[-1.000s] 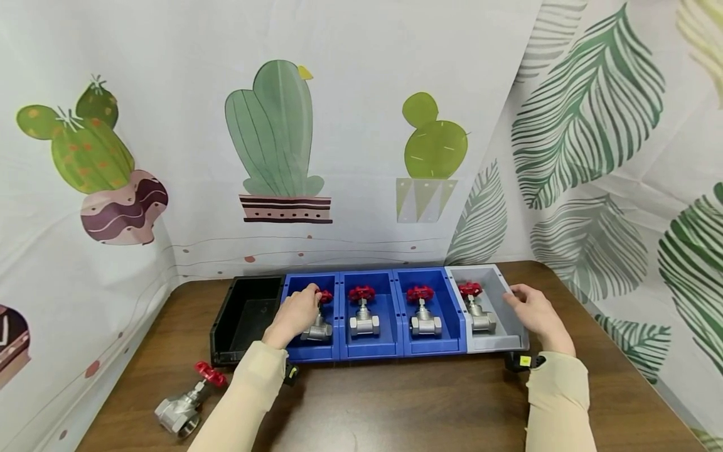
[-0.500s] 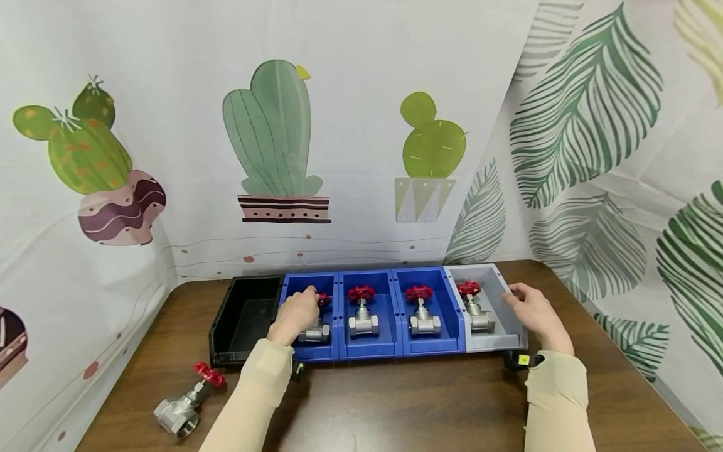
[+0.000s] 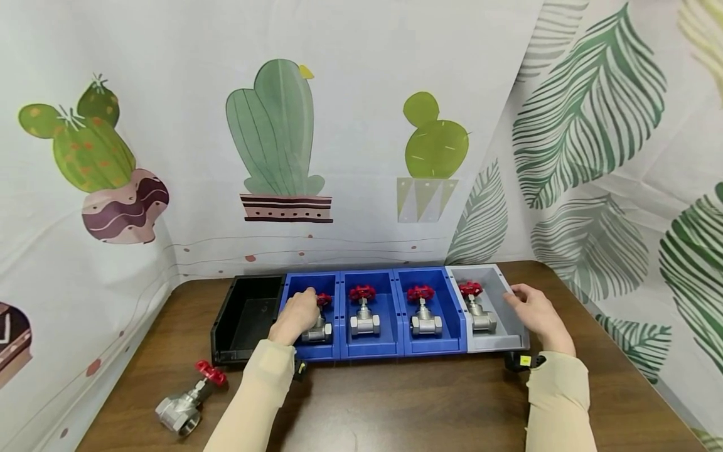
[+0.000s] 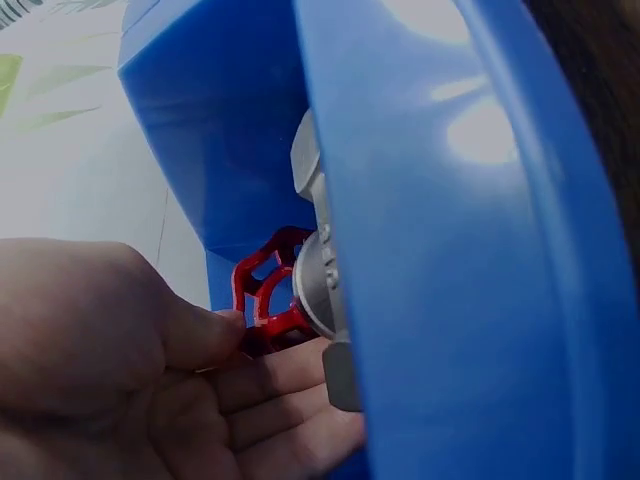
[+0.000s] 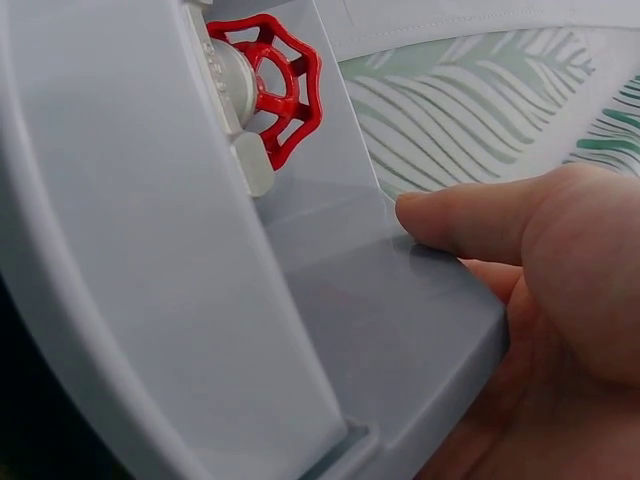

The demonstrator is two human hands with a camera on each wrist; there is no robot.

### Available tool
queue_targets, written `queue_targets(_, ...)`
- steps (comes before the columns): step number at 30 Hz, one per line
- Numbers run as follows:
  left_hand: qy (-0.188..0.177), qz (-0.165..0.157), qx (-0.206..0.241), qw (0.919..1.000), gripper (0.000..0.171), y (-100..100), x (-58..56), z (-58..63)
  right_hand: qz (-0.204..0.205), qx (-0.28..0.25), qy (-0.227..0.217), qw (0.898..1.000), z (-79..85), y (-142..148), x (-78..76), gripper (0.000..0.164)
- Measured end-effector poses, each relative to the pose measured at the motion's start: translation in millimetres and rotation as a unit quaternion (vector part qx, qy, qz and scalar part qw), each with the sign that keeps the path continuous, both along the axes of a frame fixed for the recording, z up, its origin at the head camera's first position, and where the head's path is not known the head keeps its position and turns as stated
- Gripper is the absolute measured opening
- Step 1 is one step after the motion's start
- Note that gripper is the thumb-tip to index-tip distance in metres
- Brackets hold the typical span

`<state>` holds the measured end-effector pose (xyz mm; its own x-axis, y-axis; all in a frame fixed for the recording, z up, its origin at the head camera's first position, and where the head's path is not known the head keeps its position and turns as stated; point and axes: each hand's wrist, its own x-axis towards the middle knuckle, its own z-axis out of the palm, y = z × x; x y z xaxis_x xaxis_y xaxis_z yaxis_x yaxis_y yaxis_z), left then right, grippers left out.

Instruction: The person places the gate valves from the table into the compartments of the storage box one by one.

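Note:
My left hand point(image 3: 296, 316) reaches into the leftmost blue bin point(image 3: 310, 355). Its thumb and fingers pinch the red handwheel point(image 4: 262, 295) of a gate valve point(image 3: 319, 331) there. The valve's silver body is partly behind the bin's front wall in the left wrist view. At the other end of the row, my right hand point(image 3: 539, 314) grips the side wall of a grey bin point(image 5: 370, 320), thumb over the rim and fingers outside. A similar valve point(image 3: 480, 319) with a red handwheel point(image 5: 275, 88) lies in that grey bin.
Two more blue bins point(image 3: 369, 350) point(image 3: 435, 345) each hold a valve. At the row's left end stands a black bin point(image 3: 248, 323). Another valve point(image 3: 183, 405) lies on the brown table point(image 3: 418, 402) at front left. A printed curtain point(image 3: 361, 125) hangs behind.
My left hand and forearm have shifted slightly right, and the valve in that bin has turned a little, its body now more level. My right hand stays at the grey bin's wall.

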<state>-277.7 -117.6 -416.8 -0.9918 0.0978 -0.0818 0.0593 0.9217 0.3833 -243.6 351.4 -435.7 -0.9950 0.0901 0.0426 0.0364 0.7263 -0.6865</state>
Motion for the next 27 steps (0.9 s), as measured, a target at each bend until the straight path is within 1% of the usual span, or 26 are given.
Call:
queue_targets(3, -0.01, 0.006, 0.006, 0.9999, 0.031, 0, 0.6, -0.6, 0.001, 0.0, -0.003, 1.0, 0.2, 0, -0.1, 0.045)
queue_targets(8, -0.014, 0.009, 0.016, 0.9997, 0.043, 0, 2.6, -1.6, 0.002, 0.003, 0.001, 1.0, -0.7, 0, -0.3, 0.045)
queue_targets(12, -0.011, 0.007, 0.02, 0.9997, 0.048, 0, 3.8, -1.8, 0.005, 0.003, 0.01, 1.0, -1.0, 0, 0.0, 0.044)
queue_targets(17, -0.012, 0.008, 0.021, 0.9997, 0.047, 0, 5.3, -3.1, 0.004, 0.002, 0.009, 1.0, -1.7, 1, -0.7, 0.044)
queue_targets(20, -0.009, 0.005, 0.021, 0.9997, 0.044, 2, 6.8, -2.4, 0.003, 0.0, 0.005, 1.0, -0.8, 0, -0.3, 0.044)
queue_targets(24, 0.012, -0.004, 0.016, 0.9998, 0.031, 4, 9.1, 0.1, 0.001, -0.003, 0.001, 1.0, 1.5, -1, 1.1, 0.044)
queue_targets(27, 0.024, -0.008, 0.013, 0.9996, 0.029, 6, 11.8, 2.5, 0.0, -0.003, -0.003, 1.0, 2.7, -2, 2.0, 0.044)
